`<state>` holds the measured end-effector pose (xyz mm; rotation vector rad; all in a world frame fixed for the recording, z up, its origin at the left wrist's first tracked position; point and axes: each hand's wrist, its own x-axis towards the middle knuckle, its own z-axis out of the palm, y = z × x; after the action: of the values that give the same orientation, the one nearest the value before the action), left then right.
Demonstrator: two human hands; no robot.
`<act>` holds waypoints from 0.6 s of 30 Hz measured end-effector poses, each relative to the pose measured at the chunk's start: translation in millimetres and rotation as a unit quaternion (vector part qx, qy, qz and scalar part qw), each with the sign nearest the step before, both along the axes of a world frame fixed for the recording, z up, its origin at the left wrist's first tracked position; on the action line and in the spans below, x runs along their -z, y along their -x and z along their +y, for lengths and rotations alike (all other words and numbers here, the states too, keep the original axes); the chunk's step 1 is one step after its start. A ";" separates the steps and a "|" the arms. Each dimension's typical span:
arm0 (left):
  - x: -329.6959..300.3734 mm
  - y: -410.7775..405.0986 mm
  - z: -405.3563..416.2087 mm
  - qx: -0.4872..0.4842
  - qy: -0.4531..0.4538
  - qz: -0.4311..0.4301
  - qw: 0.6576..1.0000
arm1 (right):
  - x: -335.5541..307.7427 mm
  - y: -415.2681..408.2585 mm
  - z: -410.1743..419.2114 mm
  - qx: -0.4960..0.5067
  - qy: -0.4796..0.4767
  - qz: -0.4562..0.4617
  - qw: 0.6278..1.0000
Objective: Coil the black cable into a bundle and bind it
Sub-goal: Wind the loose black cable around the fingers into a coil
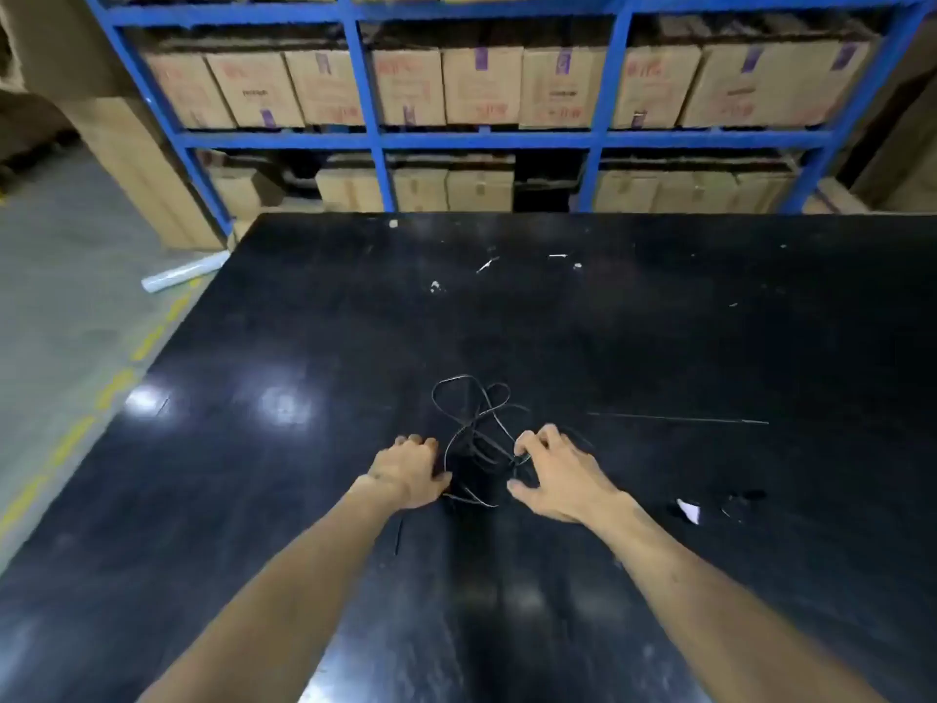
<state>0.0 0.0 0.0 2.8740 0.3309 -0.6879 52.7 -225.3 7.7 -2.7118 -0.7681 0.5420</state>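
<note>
Two bare forearms reach over the glossy black table [659,347]; the left hand [408,471] lies curled beside the loose black cable [474,428], while the right hand [555,479] spreads its fingers, fingertips [522,449] pinching a strand. The tangle sits mid-table with wide bare surface around, edges far. Red print on the cardboard boxes [481,86] in the blue rack [365,93] is too blurred to read.

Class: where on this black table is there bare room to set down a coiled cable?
Bare: the table left of the left hand, and its far right. Crowded: the cable between both hands, scraps beside the right hand.
</note>
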 end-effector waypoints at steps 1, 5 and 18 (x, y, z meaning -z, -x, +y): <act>7.7 7.5 3.6 -0.014 -0.011 0.026 1.000 | 8.5 2.7 9.6 -0.024 0.016 0.015 0.999; 43.4 34.6 11.8 -0.085 -0.018 0.072 0.994 | 44.3 10.5 50.7 -0.120 0.061 0.022 0.991; 85.1 56.5 20.7 -0.396 0.286 0.018 0.872 | 111.9 -8.6 110.1 -0.119 0.021 -0.021 0.992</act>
<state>-56.5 20.7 -85.1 1.9105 1.0290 -0.5384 61.4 -115.3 -104.2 -2.6946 -1.1116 0.5603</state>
